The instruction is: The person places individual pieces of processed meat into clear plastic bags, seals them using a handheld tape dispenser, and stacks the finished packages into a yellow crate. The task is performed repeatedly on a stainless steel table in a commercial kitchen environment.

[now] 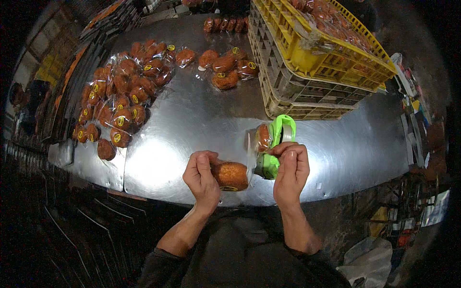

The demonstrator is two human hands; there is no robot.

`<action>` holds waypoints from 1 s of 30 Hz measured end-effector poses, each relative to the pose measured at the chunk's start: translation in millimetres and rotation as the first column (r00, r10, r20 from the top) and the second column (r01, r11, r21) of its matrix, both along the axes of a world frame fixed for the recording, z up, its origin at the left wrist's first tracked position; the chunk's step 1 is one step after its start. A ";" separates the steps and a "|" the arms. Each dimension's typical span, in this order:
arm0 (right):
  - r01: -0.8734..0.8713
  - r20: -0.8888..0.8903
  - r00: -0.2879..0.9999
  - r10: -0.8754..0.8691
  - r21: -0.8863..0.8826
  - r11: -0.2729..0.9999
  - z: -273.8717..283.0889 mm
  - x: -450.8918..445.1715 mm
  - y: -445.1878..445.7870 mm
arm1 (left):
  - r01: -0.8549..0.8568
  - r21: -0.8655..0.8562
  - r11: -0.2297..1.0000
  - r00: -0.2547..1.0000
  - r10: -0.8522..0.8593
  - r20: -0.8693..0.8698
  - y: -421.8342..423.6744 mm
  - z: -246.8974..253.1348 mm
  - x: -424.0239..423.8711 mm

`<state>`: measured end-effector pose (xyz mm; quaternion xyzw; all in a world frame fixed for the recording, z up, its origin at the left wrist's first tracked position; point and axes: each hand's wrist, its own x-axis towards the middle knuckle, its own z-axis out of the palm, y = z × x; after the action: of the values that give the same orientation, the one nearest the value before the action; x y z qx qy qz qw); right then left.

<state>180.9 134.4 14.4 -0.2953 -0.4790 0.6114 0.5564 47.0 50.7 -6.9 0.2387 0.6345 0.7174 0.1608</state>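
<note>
Between my two hands hangs a brown baked bun (230, 175) in a clear plastic bag, a yellow sticker at its lower edge. My left hand (204, 176) pinches the bag at the bun's left side. On the other side, my right hand (291, 169) has thumb and fingers closed on what looks like the bag's clear film. Just beyond the right hand stands a bright green tape dispenser (284, 124) with a roll in it, partly hidden by the fingers. Another bagged bun (263, 137) lies against the dispenser's left side.
A large pile of bagged buns (122, 90) covers the left of the metal table (187, 118). Several more bagged buns (225, 80) lie at the back middle. Stacked plastic crates, the yellow one (306, 54) on top holding bagged goods, stand at the back right.
</note>
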 end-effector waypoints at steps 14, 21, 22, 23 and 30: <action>0.032 0.072 0.996 -0.053 0.269 0.963 7.9 -32.6 -37.3 | 0.166 0.083 0.983 0.982 -0.157 -0.105 -6.5 11.7 -15.3; 0.048 -0.011 0.999 -0.047 0.117 0.992 7.7 -70.9 -53.8 | 0.241 -0.022 0.970 0.941 -0.239 -0.242 -18.5 9.5 -56.3; 0.079 0.022 0.996 -0.082 0.108 0.991 5.6 -72.7 -56.4 | 0.326 -0.153 0.933 0.908 -0.354 -0.224 -18.4 11.8 -62.6; 0.110 0.054 0.992 -0.116 0.100 0.989 1.0 -72.7 -59.5 | 0.404 -0.280 0.871 0.865 -0.463 -0.192 -16.8 18.6 -71.1; 0.104 0.086 0.992 -0.095 -0.114 0.988 11.0 -80.8 -68.1 | 0.228 0.173 0.958 0.938 -0.169 -0.302 -15.6 20.8 -45.0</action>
<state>100.1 66.3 25.4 -0.3758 -0.4485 0.5977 0.5481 2.0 35.1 13.8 0.4177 0.5460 0.7171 0.1146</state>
